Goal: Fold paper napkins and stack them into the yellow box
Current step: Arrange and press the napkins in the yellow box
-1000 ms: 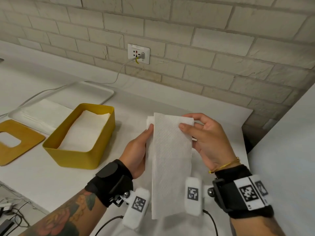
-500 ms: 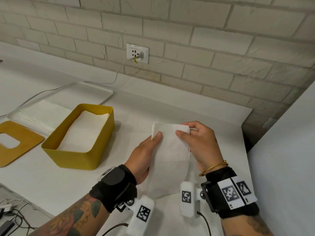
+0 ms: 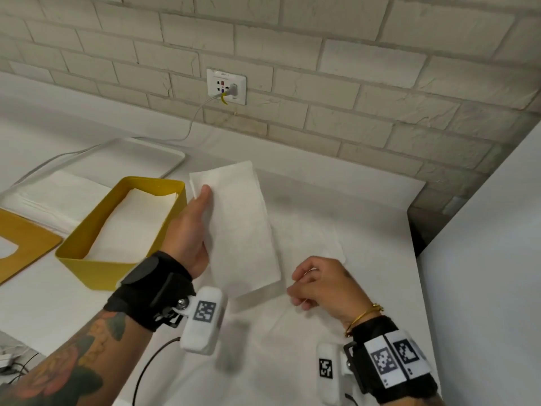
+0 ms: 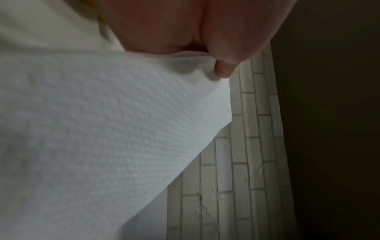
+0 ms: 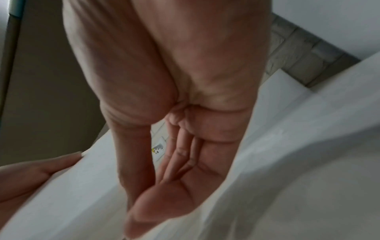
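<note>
Right hand (image 3: 319, 284) has let go of napkin (image 3: 240, 227); fingers loosely curled, holding nothing.
Left hand (image 3: 190, 230) alone grips napkin beside yellow box (image 3: 96, 268).

Folded white napkin (image 3: 240, 227) held up as a long narrow strip, just right of the yellow box (image 3: 123, 262). Box open-topped, on the counter, folded napkins (image 3: 131, 224) stacked flat inside.

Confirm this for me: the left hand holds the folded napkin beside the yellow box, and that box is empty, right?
Not quite. The left hand does hold the folded napkin beside the yellow box, but the head view shows white napkins already lying inside the box.
</note>
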{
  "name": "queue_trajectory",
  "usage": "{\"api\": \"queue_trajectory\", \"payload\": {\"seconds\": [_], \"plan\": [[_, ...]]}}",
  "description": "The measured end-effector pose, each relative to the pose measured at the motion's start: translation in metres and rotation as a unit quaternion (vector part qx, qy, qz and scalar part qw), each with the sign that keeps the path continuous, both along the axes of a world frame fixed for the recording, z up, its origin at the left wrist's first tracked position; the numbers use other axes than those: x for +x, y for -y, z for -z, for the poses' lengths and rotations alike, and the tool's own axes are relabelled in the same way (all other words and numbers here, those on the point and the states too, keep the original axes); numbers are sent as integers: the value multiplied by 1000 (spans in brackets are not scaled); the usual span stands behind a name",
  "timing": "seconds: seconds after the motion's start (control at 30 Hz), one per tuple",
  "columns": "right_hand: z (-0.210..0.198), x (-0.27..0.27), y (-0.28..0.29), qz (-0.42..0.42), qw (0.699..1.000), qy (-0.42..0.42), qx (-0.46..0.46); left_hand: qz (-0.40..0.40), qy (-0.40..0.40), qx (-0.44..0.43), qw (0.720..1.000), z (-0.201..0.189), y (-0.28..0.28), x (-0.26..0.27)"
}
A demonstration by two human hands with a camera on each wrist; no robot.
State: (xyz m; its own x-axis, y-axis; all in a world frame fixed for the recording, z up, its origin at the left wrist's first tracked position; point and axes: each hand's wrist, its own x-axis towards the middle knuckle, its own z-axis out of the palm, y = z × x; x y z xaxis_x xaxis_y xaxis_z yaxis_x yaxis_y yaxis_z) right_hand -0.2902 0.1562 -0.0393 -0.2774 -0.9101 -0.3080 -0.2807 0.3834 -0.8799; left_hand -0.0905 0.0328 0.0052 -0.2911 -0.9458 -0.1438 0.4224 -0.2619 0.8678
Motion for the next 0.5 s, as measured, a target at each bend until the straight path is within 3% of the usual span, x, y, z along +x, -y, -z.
{"api": "queue_trajectory", "payload": {"seconds": [0.2,0.37,0.5], "plan": [[-16,-53,8,112,987,-119,-5,-8,28,4,1000,11,-4,17],[4,-65,22,67,972,-210,83,-8,50,30,998,18,-11,18],[12,-54,27,30,965,-233,118,-14,57,50,997,21,-14,17]]}}
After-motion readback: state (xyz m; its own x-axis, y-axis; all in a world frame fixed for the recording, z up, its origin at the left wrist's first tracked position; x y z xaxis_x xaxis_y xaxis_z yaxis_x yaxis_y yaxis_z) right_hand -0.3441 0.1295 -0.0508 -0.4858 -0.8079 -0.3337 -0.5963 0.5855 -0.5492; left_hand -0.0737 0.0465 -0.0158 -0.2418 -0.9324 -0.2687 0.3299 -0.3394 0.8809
